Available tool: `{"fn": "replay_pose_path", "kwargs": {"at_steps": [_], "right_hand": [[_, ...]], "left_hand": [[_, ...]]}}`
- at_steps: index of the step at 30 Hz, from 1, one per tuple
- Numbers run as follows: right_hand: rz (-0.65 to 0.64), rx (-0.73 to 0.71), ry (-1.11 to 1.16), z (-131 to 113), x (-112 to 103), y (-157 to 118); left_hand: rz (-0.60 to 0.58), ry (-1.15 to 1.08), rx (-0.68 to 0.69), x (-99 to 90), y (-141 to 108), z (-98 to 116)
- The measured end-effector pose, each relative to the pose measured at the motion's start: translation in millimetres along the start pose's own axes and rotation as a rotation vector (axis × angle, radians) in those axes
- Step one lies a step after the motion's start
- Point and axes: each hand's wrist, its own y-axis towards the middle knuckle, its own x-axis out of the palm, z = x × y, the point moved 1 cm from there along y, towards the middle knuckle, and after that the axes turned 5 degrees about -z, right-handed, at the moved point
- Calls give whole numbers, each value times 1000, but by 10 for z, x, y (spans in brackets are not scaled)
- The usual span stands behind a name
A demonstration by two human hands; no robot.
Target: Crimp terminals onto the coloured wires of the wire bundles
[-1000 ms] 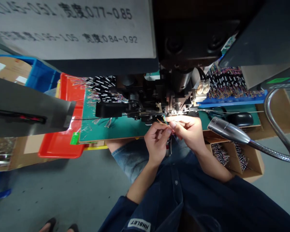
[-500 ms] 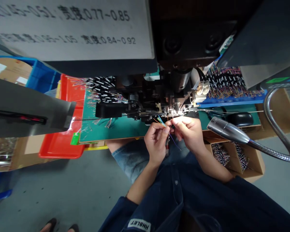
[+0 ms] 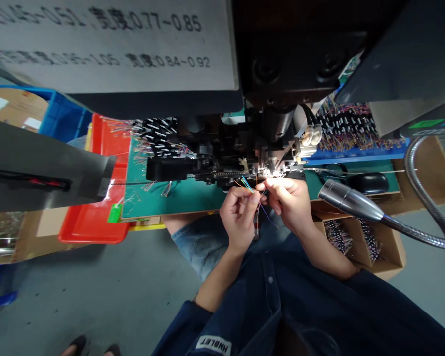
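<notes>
A bundle of thin coloured wires (image 3: pixel 246 184) is pinched between the thumb and fingers of my left hand (image 3: pixel 241 212), just in front of the black machine (image 3: pixel 222 153). My right hand (image 3: pixel 289 198) is closed beside it, its fingertips together at a thin wire close to the lit metal parts of the machine. Below the hands a purple wire (image 3: pixel 270 215) hangs down. Which wire ends lie between my right fingertips is too small to make out.
Red trays (image 3: pixel 92 222) and a blue bin (image 3: pixel 65 116) are at the left. Wire bundles lie behind the machine on a green mat (image 3: pixel 185 195). A flexible lamp (image 3: pixel 350 200) and a cardboard box (image 3: pixel 389 257) with more bundles stand at the right.
Both hands have shifted very slightly to the left, still pinching at the wires. An orange wire now stands more visibly between the hands.
</notes>
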Motion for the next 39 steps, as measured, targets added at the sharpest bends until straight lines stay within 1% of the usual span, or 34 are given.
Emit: {"fn": "replay_pose_path", "kwargs": {"at_steps": [5,9,13,16,19,22,26,31,39], "right_hand": [[7,16,-40,-3,-2,-2],[-3,-16,-70,-37,-8,0],[-38,-78,-93,-108,-10,-14],[-48,-90,-82,-141,-11,-27],[-51,-73,-30,-129,-20,-27],[-39,-39,3,-79,-32,-14],[-4,-9,-11,-28,-27,4],[19,-6,45,-42,8,17],[27,-2,-30,-47,-7,14]], "left_hand": [[2,19,8,-9,-1,-6],[-6,0,9,-14,-1,3],[-53,-33,-16,-10,-2,4],[-85,-33,-38,-10,-9,-3],[-86,-4,-51,-14,-9,-9],[-67,-35,-51,-16,4,-16],[-36,-52,-17,-9,25,-16],[-23,-61,13,7,31,-3],[-38,-73,-15,6,23,-7]]}}
